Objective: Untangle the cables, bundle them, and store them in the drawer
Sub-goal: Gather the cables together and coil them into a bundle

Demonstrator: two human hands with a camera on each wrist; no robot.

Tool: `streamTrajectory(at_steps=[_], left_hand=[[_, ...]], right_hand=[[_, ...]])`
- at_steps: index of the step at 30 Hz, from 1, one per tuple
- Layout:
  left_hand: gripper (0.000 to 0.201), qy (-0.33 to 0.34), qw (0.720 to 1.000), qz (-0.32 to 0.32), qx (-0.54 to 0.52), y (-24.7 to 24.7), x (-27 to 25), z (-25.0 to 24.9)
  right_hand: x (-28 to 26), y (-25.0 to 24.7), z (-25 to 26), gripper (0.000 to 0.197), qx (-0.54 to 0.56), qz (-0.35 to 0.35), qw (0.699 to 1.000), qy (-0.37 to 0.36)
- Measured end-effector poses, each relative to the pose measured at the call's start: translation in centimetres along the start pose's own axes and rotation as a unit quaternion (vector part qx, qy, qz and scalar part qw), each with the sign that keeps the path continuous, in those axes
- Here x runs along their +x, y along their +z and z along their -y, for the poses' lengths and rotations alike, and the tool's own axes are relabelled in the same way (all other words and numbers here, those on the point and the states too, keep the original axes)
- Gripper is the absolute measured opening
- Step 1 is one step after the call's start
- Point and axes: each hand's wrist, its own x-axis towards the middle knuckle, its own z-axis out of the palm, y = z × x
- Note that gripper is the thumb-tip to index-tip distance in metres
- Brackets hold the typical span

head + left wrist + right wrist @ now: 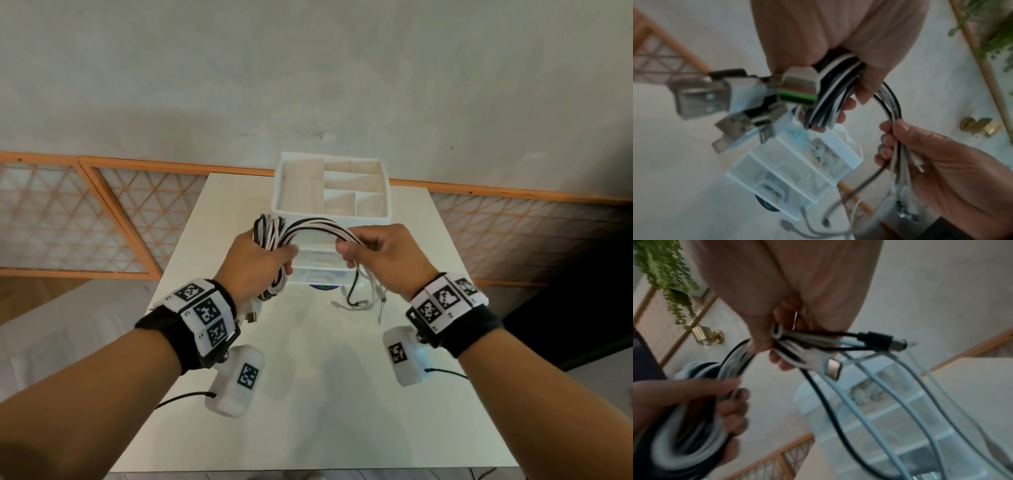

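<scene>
A bundle of black and white cables (313,229) arches between my two hands above the table. My left hand (257,263) grips the coiled part of the cables (830,97), and several USB plugs (719,97) stick out below the palm. My right hand (371,255) grips the other end of the cables (807,344), whose loose ends and plugs (358,303) hang down toward the table. The white drawer unit (330,270) stands just behind the hands; its translucent drawers (797,170) look closed, with cables inside.
An open compartment tray (301,186) tops the drawer unit. The white table (308,394) reaches to the near edge. A wooden lattice rail (113,212) runs behind the table. Green hanging leaves (670,269) and a brass fitting (707,336) are off to the right.
</scene>
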Motion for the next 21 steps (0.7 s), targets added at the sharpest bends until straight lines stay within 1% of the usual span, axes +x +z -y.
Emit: streamTrajectory(at_steps=[2,4,5,6,7,9,11,13,14,16,17,19,20,21], left_hand=[[0.033,-0.008,0.999,0.012,-0.048,0.9,-0.5,-0.2],[0.058,-0.006,0.995,0.027,-0.097,1.7,-0.8,-0.6],[0.068,-0.002,0.992,0.036,-0.118,2.0,-0.8,-0.9],[0.072,0.008,0.989,0.051,-0.142,2.3,-0.8,-1.1],[0.070,0.014,0.983,0.065,-0.170,2.5,-0.9,-1.4],[0.057,0.002,0.973,0.065,-0.220,2.9,-1.1,-2.0],[0.042,-0.015,0.970,0.037,-0.238,2.9,-1.0,-2.1],[0.029,-0.011,0.973,-0.002,-0.230,2.5,-0.8,-2.0],[0.028,-0.009,0.974,-0.014,-0.227,2.4,-0.7,-2.0],[0.028,-0.009,0.973,-0.026,-0.230,2.3,-0.6,-2.1],[0.031,-0.002,0.973,-0.026,-0.229,2.3,-0.6,-2.0],[0.047,0.021,0.975,-0.019,-0.220,2.4,-0.9,-2.1],[0.052,0.034,0.976,-0.018,-0.213,2.4,-1.0,-2.2],[0.049,0.049,0.977,-0.023,-0.206,2.3,-1.1,-2.3]], right_hand=[[0.2,2.0,0.0,0.015,0.027,-0.068,0.997,-0.036],[0.0,3.9,0.5,0.016,0.033,-0.128,0.988,-0.083],[-0.2,4.8,0.8,0.015,0.022,-0.144,0.983,-0.115],[-0.5,5.7,1.1,0.014,0.006,-0.149,0.978,-0.146],[-0.8,6.8,1.2,0.015,-0.011,-0.145,0.974,-0.172],[-1.3,8.3,1.4,0.022,-0.039,-0.136,0.968,-0.206],[-1.3,8.6,1.1,0.029,-0.091,-0.131,0.961,-0.228],[-1.3,8.1,0.5,0.037,-0.150,-0.102,0.961,-0.210],[-1.4,7.9,0.4,0.040,-0.151,-0.080,0.966,-0.194],[-1.5,7.8,0.4,0.043,-0.097,-0.043,0.979,-0.175],[-1.4,7.9,0.5,0.042,-0.074,-0.039,0.981,-0.175],[-1.1,8.1,0.7,0.038,-0.070,-0.043,0.980,-0.180],[-1.1,8.2,0.8,0.036,-0.070,-0.044,0.979,-0.185],[-1.2,8.1,0.9,0.034,-0.060,-0.034,0.980,-0.189]])
